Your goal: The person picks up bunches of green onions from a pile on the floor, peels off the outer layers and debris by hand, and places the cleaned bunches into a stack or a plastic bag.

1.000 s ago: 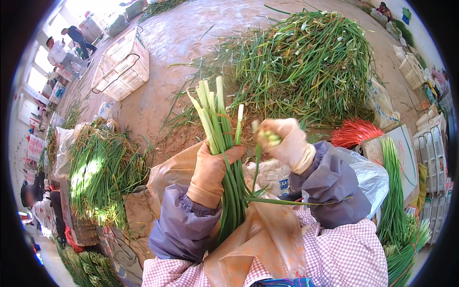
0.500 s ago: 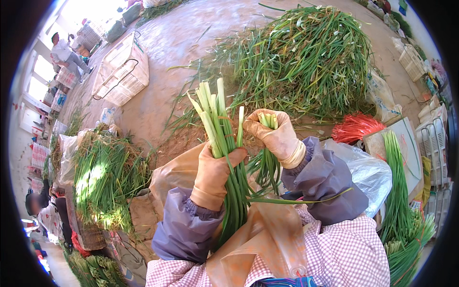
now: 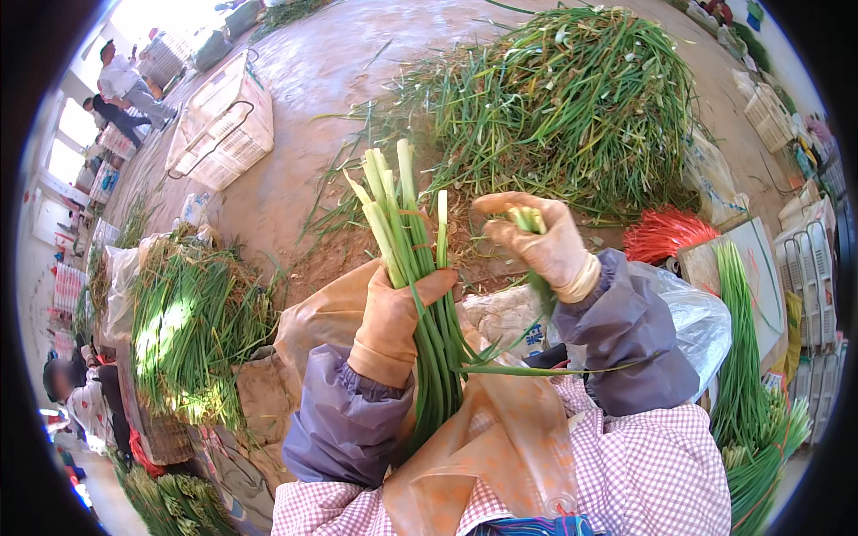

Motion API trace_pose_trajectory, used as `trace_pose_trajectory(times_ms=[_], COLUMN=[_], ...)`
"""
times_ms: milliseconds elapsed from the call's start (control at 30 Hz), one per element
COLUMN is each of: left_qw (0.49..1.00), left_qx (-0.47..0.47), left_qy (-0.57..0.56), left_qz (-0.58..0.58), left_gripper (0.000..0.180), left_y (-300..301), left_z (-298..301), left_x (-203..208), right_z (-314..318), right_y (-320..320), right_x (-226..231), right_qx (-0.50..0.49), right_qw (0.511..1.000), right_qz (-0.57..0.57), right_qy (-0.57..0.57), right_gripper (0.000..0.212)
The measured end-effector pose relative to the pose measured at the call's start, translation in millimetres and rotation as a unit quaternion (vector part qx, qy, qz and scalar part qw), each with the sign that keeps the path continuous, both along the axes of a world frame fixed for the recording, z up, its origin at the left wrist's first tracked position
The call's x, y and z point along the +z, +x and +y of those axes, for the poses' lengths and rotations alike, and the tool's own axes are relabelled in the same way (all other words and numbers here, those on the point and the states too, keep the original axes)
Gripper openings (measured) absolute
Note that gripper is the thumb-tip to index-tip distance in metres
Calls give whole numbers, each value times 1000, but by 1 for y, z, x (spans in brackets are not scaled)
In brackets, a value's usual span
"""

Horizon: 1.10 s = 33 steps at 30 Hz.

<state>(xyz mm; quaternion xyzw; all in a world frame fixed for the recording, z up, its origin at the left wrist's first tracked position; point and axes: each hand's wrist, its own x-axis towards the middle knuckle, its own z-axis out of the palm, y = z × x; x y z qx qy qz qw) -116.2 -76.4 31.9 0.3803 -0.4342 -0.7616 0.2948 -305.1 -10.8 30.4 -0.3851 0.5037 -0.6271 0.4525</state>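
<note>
In the middle, my gloved left hand [image 3: 398,313] is wrapped round a bunch of garlic chives [image 3: 433,357]. Their pale, thick stem ends point up and away from me, and the flat green leaves hang down over my lap. One short pale stem stands a little apart beside my thumb. To the right, my gloved right hand [image 3: 541,241] is closed round a smaller bunch of chives [image 3: 527,220], whose pale ends show above the fingers; its leaves are smeared by motion. A long leaf lies across toward my right sleeve. Both hands wear soiled tan gloves.
A big heap of loose chives [image 3: 572,116] lies ahead. More chives [image 3: 192,330] are piled at left, and tied bundles [image 3: 742,357] stand at right. Red ties [image 3: 666,234] lie near a board. A white crate [image 3: 223,125] stands far left; people are beyond.
My right hand has moved right and slightly away from my left hand, carrying the smaller bunch with it. My left hand keeps its hold. Another person has come into sight at far left.
</note>
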Motion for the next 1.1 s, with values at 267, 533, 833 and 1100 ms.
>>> trace_pose_trajectory(times_ms=[267,533,833,1100], left_qw=[1000,996,994,994], left_qx=[6,1,44,89], left_qy=[12,59,-75,-53], left_qz=[25,68,73,37], left_gripper=[29,29,40,36], left_y=[-5,6,7,12], left_z=[3,-3,7,1], left_x=[-3,-4,-13,-2], right_z=[-10,18,11,16], right_y=[25,24,42,46], right_x=[-8,-12,-22,-21], right_qx=[15,120,9,-14], right_qw=[999,929,972,977], right_qz=[47,330,235,211], right_qy=[-1,-119,-21,-9], right_gripper=[10,10,11,10])
